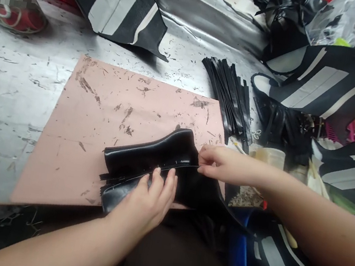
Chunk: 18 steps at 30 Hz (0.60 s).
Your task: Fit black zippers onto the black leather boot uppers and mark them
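A black leather boot upper lies folded at the front of the pink board, with a zipper running along its middle. My left hand rests on the nearer half, fingers stretched out and their tips along the zipper's edge. Thumb and fingers pinched together, my right hand grips the upper at the right end of that edge. Whether it also holds something small there is hidden. The near part of the upper hangs past the table's front edge.
The pink board lies on a scuffed metal table. Black strips are bundled behind my right hand, near a translucent cup. More boot pieces with pale strips stand at the back and right. A blue container is below.
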Each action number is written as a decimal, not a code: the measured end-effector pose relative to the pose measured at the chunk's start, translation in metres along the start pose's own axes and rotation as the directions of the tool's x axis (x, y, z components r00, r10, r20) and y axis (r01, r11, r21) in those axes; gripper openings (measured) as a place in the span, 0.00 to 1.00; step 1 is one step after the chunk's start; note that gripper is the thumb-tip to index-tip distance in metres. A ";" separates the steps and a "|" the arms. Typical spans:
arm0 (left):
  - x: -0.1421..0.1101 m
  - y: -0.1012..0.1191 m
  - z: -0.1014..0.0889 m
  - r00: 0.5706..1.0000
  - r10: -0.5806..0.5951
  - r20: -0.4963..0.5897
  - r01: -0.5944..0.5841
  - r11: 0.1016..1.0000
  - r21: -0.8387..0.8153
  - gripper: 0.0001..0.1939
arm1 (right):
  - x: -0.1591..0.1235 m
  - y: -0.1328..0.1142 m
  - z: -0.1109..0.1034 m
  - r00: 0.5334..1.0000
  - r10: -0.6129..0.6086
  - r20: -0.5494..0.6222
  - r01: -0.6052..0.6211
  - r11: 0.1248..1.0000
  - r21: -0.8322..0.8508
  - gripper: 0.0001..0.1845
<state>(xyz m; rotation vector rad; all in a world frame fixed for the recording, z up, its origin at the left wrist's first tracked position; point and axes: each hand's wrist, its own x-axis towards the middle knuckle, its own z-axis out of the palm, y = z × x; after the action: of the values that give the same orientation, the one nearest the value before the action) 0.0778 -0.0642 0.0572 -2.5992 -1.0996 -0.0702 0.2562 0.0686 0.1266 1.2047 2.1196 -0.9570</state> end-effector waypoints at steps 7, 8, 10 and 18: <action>0.001 -0.003 0.000 0.999 0.050 0.008 -0.049 0.997 -0.057 0.19 | -0.001 0.008 0.016 0.993 -0.110 -0.045 0.113 0.992 0.063 0.11; 0.001 -0.004 0.000 0.998 0.067 0.012 -0.067 0.997 -0.039 0.18 | -0.001 0.008 0.015 0.994 -0.103 -0.047 0.106 0.993 0.051 0.11; 0.003 -0.002 0.000 0.998 0.067 0.005 -0.067 0.998 0.013 0.17 | -0.001 0.008 0.014 0.995 -0.083 -0.053 0.084 0.996 0.032 0.10; 0.016 0.002 -0.003 0.995 0.070 0.068 -0.073 0.996 0.041 0.17 | 0.008 0.011 0.010 0.993 -0.098 -0.060 0.096 0.995 -0.040 0.11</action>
<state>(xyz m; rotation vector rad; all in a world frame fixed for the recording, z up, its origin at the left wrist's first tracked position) 0.0910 -0.0552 0.0623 -2.6163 -1.0168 0.0558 0.2634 0.0687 0.1110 1.1360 2.2528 -0.9287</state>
